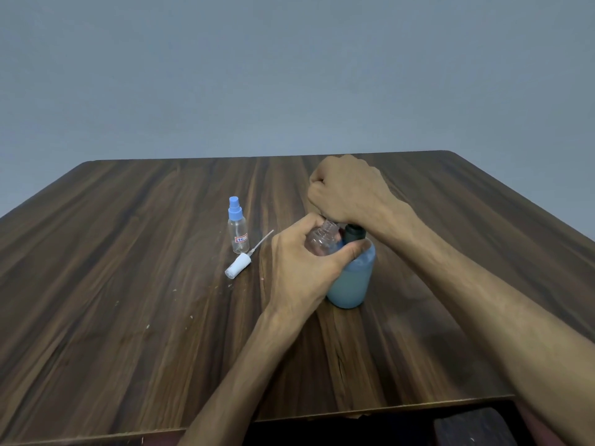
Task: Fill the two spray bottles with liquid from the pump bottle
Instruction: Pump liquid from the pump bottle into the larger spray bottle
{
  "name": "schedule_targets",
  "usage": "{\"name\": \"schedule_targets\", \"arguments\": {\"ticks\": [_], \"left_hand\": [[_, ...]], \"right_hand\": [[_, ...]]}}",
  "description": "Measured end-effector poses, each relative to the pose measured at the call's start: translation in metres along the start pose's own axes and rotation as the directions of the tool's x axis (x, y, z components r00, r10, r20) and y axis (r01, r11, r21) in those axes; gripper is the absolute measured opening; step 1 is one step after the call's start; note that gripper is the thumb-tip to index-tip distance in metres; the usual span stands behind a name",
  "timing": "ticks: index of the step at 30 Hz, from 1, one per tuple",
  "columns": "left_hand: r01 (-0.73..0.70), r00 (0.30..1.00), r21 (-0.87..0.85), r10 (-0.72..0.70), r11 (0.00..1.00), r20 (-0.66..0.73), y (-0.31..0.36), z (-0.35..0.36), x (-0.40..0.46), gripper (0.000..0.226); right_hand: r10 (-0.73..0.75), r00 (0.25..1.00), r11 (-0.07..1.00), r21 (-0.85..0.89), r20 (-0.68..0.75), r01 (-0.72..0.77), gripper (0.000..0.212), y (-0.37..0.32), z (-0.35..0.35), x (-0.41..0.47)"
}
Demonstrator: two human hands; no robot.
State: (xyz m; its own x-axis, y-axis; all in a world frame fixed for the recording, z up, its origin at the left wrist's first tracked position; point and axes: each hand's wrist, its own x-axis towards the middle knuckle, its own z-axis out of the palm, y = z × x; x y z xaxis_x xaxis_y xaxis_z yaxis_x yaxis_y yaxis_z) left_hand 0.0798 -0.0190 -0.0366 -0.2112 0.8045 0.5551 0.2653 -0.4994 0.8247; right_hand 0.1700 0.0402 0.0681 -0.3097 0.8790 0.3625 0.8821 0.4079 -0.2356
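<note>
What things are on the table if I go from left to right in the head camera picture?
White spray cap lying down → blue-capped spray bottle standing → open spray bottle held in the left hand → blue pump bottle, with the right hand on its pump.

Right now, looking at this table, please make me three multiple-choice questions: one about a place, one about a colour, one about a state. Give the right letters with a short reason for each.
1. Where does the loose white spray head lie?
A. on the table, in front of the capped spray bottle
B. inside the pump bottle
C. in the right hand

2. What colour is the cap of the standing spray bottle?
A. red
B. blue
C. black

3. What is the state of the bottle in the left hand?
A. capped
B. lying flat on the table
C. uncapped, neck open

Answers:
1 A: it rests on the wood with its tube pointing away.
2 B: the sprayer top is light blue.
3 C: the open bottle shows a bare threaded neck beside the pump bottle, under the right hand.
</note>
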Motion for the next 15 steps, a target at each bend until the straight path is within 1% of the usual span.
{"name": "schedule_targets", "arguments": {"ticks": [2, 5, 8, 10, 13, 15], "left_hand": [[-0.003, 1.000, 0.008, 0.003, 1.000, 0.003, -0.0015, -0.0001, 0.0001, 0.033], [0.001, 1.000, 0.002, -0.001, 1.000, 0.004, 0.0005, -0.0008, -0.0002, 0.034], [0.010, 1.000, -0.005, -0.010, 1.000, 0.015, 0.0007, -0.0004, 0.0002, 0.033], [-0.004, 1.000, 0.000, 0.004, 1.000, 0.018, 0.0001, -0.0010, 0.0002, 0.032], [-0.010, 1.000, 0.015, 0.010, 1.000, 0.018, 0.0005, -0.0015, -0.0001, 0.033], [-0.004, 1.000, 0.015, 0.004, 1.000, 0.022, 0.0010, -0.0012, 0.0001, 0.032]], "right_hand": [[0.000, 1.000, 1.000, -0.001, -0.001, 0.000, 0.024, -0.0001, -0.0014, 0.0008], [-0.023, 0.998, 0.999, 0.023, -0.057, 0.024, 0.021, 0.0004, -0.0045, 0.0044], [0.011, 1.000, 0.999, 0.034, 0.001, -0.011, 0.019, 0.0011, -0.0005, 0.0018], [0.015, 1.000, 0.999, 0.033, 0.013, -0.016, 0.018, 0.0013, 0.0004, 0.0016], [-0.012, 0.998, 0.999, 0.041, -0.065, 0.015, 0.019, 0.0011, -0.0026, 0.0039], [-0.016, 0.997, 0.999, 0.034, -0.071, 0.018, 0.018, 0.0001, -0.0024, 0.0046]]}}
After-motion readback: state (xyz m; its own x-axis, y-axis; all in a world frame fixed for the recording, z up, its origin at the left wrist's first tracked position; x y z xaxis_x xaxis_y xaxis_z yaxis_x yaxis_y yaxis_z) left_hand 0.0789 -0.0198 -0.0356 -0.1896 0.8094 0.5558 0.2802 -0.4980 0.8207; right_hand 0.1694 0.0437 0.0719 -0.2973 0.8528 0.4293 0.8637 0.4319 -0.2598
